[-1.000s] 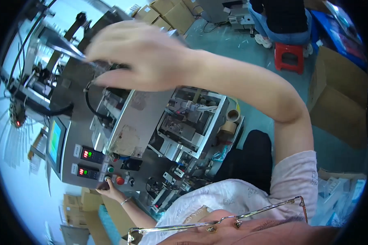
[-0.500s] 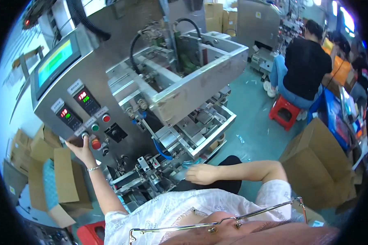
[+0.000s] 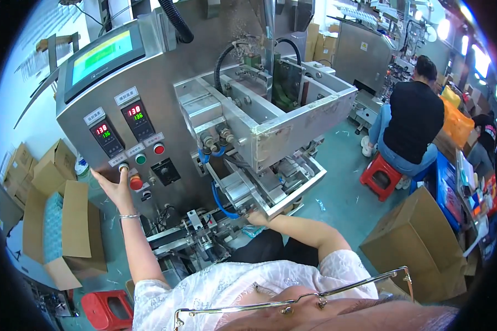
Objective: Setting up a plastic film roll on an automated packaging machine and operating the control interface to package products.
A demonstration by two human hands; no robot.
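Note:
My left hand (image 3: 116,190) is at the front panel of a steel machine (image 3: 193,44), one fingertip on a small round button (image 3: 123,167) and another finger stretched out to the left. It holds nothing. Right beside that fingertip sits a red mushroom-shaped knob (image 3: 136,182). My right hand (image 3: 257,217) reaches in under the corner of the machine's lower metal frame (image 3: 298,193). Its fingers are mostly hidden there, so any grip cannot be made out. Just below it lies a crinkled bluish clear plastic piece (image 3: 254,230).
A heavy metal box frame (image 3: 303,129) overhangs the lower frame. A touchscreen (image 3: 102,55) tops the panel. Open cartons stand at left (image 3: 83,226) and right (image 3: 419,243). A red stool (image 3: 107,309) is at lower left. Farther right, a person (image 3: 414,116) sits on another red stool (image 3: 381,175).
My right hand has moved forward from in front of the machine to under its lower frame. My left fingertip stays at the button. The view has shifted, with the machine lying farther right.

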